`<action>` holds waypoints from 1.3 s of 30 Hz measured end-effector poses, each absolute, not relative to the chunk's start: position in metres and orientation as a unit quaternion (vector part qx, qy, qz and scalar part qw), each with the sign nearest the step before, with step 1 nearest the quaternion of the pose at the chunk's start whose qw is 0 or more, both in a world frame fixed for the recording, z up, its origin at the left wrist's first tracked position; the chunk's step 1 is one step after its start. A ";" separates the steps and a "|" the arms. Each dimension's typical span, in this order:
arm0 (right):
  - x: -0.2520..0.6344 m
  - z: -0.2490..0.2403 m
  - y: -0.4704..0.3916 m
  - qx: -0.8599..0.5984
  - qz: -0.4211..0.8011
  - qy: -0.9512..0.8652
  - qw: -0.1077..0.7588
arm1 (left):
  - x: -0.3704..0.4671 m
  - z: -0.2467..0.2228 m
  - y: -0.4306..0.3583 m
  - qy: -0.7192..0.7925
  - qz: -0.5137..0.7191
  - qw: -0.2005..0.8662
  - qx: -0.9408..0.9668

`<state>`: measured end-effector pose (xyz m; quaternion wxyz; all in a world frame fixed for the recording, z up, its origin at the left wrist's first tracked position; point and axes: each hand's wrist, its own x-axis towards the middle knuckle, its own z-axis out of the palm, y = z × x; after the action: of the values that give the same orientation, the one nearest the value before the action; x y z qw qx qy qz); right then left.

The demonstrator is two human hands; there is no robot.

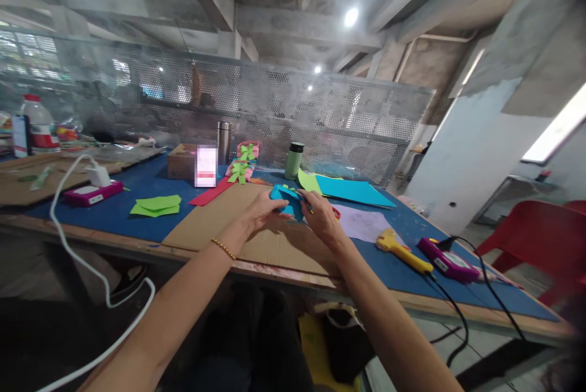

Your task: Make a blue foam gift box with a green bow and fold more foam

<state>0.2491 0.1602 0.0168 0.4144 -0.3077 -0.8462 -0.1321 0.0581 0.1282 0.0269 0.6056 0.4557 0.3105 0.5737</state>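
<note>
My left hand is closed on a folded piece of blue paper, held up above a brown cardboard sheet. At the right edge of the blue paper, my right hand is closed around a pair of scissors. Only a red handle loop shows past the fingers; the blades are mostly hidden by the hand and paper. Behind the hands lie a lime green sheet and a larger blue sheet. A lilac sheet lies to the right of my right hand.
Right on the blue-topped table are a yellow glue gun and a purple power strip, with black cords. Left are folded green paper, another purple power strip and a white cable. A green bottle stands behind.
</note>
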 end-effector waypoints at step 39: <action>0.240 0.037 0.123 -0.244 -0.074 -0.872 0.418 | 0.052 0.020 0.137 0.349 0.566 0.609 0.432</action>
<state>0.2397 0.1234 0.0372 0.4179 -0.2439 -0.8720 -0.0739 0.0521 0.1368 0.0198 0.6090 0.4324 0.3490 0.5660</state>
